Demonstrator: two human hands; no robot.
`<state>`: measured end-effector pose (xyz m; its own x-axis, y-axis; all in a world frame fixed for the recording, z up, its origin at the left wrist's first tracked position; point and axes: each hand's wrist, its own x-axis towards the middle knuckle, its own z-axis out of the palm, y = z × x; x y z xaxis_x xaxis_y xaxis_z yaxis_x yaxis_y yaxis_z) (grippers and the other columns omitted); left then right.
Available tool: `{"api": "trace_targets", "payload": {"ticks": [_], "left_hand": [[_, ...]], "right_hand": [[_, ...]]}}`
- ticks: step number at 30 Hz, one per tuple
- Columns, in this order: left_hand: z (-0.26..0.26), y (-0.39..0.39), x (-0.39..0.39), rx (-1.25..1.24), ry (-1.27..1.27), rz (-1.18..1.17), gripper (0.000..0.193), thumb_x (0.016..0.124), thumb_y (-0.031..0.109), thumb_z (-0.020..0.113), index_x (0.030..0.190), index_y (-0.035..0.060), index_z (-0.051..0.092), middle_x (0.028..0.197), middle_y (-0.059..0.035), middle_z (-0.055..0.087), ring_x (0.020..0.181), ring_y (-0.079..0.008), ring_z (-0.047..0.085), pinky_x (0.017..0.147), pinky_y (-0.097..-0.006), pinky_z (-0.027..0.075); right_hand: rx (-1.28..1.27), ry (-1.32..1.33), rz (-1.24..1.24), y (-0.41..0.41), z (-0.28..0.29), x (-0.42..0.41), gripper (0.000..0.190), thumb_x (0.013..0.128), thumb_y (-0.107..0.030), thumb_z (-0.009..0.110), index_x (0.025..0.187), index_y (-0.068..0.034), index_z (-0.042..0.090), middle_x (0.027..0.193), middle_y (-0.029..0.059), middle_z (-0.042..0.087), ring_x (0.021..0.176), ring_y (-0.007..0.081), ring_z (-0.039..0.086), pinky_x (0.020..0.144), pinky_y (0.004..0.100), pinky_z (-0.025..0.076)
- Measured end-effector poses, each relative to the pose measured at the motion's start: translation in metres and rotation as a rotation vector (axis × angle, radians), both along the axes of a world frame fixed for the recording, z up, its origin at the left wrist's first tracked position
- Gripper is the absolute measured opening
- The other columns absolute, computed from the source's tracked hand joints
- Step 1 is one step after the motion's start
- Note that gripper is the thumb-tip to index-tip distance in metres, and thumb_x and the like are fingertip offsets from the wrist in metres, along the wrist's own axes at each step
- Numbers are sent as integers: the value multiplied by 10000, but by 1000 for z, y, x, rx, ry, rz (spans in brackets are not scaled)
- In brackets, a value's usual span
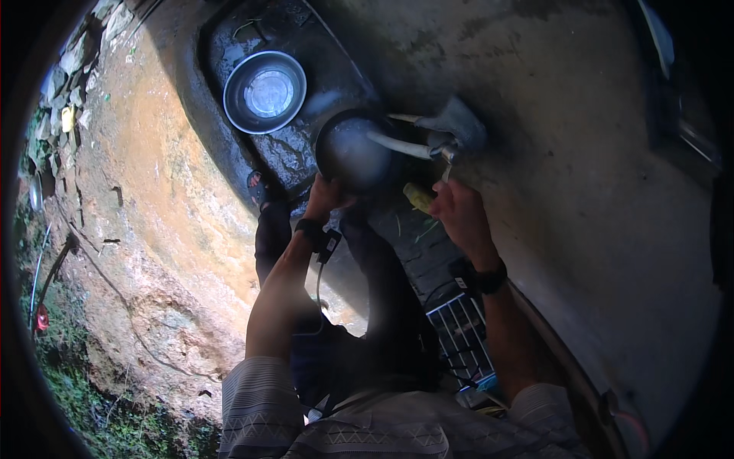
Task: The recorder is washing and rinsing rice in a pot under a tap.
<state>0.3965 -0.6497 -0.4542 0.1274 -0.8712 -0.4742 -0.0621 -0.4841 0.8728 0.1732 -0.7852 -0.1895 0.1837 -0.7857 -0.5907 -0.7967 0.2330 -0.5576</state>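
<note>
My left hand (328, 197) grips the near rim of a dark round pan (355, 149), which is tilted below a pale spout or hose (401, 146). To the right, my right hand (456, 209) is raised at a metal tap (448, 154), its fingers on the tap's small handle. A yellow-green piece (418, 198), perhaps a sponge, shows beside those fingers; whether they hold it, I cannot tell. A grey cloth (456, 123) is wrapped about the tap. Beyond the pan, a wide metal basin (269, 92) stands on the wet floor of the washing area.
A raised concrete edge (226, 123) bounds the wet area on the left, next to my sandalled foot (257, 188). A white wire rack (461, 333) stands under my right forearm. The wall (585, 201) rises on the right. Sunlit earthen ground (172, 229) lies to the left.
</note>
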Motion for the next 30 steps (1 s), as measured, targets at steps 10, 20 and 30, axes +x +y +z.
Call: {"api": "trace_targets", "payload": {"ticks": [10, 20, 30], "left_hand": [[11, 20, 3, -115, -111, -39, 452, 744, 115, 823, 1151, 61, 635, 1031, -167, 687, 914, -357, 691, 755, -436, 573], [47, 83, 37, 32, 90, -144, 417, 770, 132, 806, 1144, 45, 643, 961, -184, 688, 942, -375, 689, 759, -438, 578], [212, 87, 60, 374, 514, 89, 419, 996, 191, 559, 1312, -73, 483, 1104, -168, 669, 854, -253, 729, 622, -327, 640]], "right_hand": [[164, -329, -390, 2, -9, 31, 376, 1061, -274, 471, 1043, 58, 648, 751, 103, 706, 654, 142, 685, 609, 271, 553], [279, -336, -28, 47, -21, 32, 270, 1018, -220, 566, 1117, 4, 678, 845, 110, 729, 746, 171, 708, 670, 301, 549], [-102, -83, 1141, 75, 2, 114, 371, 833, -75, 634, 1203, -52, 647, 1101, 151, 715, 1146, 324, 633, 995, 429, 486]]}}
